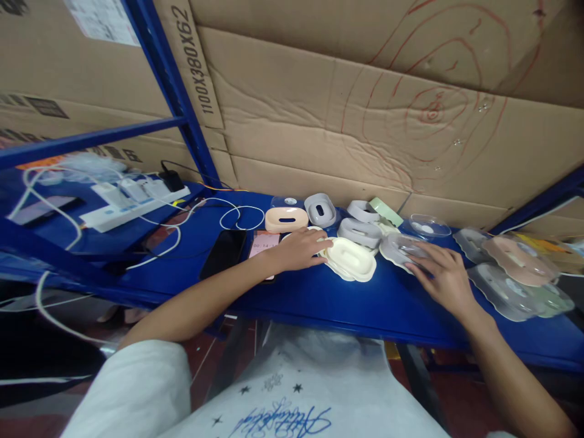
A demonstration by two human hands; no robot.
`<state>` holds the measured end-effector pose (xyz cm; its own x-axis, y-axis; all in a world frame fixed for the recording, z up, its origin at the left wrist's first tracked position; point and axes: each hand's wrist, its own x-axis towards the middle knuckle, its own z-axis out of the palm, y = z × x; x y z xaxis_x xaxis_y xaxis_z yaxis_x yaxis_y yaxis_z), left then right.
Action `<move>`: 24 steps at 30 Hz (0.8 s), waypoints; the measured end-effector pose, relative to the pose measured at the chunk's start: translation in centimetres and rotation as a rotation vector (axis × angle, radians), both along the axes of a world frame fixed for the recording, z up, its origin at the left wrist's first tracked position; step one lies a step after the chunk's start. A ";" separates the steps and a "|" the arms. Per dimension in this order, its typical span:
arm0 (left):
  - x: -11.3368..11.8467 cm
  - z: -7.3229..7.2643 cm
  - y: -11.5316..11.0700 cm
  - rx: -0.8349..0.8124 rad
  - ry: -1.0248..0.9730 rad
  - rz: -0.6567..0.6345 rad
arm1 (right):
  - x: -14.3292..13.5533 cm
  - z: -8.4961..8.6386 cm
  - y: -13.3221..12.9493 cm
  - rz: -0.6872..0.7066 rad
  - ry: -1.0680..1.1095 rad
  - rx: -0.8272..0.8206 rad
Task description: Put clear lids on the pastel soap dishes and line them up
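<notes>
My left hand (303, 248) reaches over the blue shelf with its fingers and thumb closed at the left edge of a cream soap dish (353, 258) with a scalloped rim. Another cream piece lies partly hidden under that hand. To the right, my right hand (444, 274) curls its thumb and fingers around a pale grey soap dish (396, 249) under a clear cover. Behind the dishes are a peach tray (286, 219), a grey tray with a slot (320, 210), grey oval pieces (360, 232) and a light green piece (385, 212).
Covered soap dishes in grey, pink and green (520, 261) are piled at the right. A clear cover (429, 225) lies at the back. Left stand a dark phone (223, 254), a lit phone (264, 241) and a power strip (137, 207) with white cables. Cardboard (292, 140) backs the shelf.
</notes>
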<state>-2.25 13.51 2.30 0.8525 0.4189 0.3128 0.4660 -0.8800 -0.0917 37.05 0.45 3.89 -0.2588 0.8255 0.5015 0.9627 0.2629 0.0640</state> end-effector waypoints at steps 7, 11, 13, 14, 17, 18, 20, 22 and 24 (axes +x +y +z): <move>0.1 0.2 -0.1 0.017 0.033 0.017 | -7.4 4.3 6.3 0.187 -0.103 0.089; 0.1 0.4 -0.2 0.006 0.039 0.016 | -10.7 4.7 12.4 0.266 -0.194 0.105; 0.1 0.5 -0.3 0.003 0.042 0.020 | -11.7 4.4 14.5 0.258 -0.241 0.114; 0.1 0.5 -0.3 0.002 0.044 0.022 | -11.9 4.3 15.0 0.241 -0.252 0.125; 0.1 0.5 -0.3 -0.005 0.047 0.017 | -10.9 4.7 14.5 0.159 -0.204 0.152; 0.1 0.4 -0.3 -0.007 0.047 0.015 | -9.9 5.0 13.7 0.120 -0.181 0.144; 0.1 0.3 -0.2 -0.010 0.044 0.016 | -6.7 5.6 11.4 0.015 -0.153 0.090; 0.1 0.2 -0.1 -0.015 0.039 0.021 | -2.3 5.7 8.1 -0.117 -0.159 -0.002; 0.1 0.2 0.0 -0.025 0.036 0.025 | 2.5 4.7 4.3 -0.268 -0.157 -0.063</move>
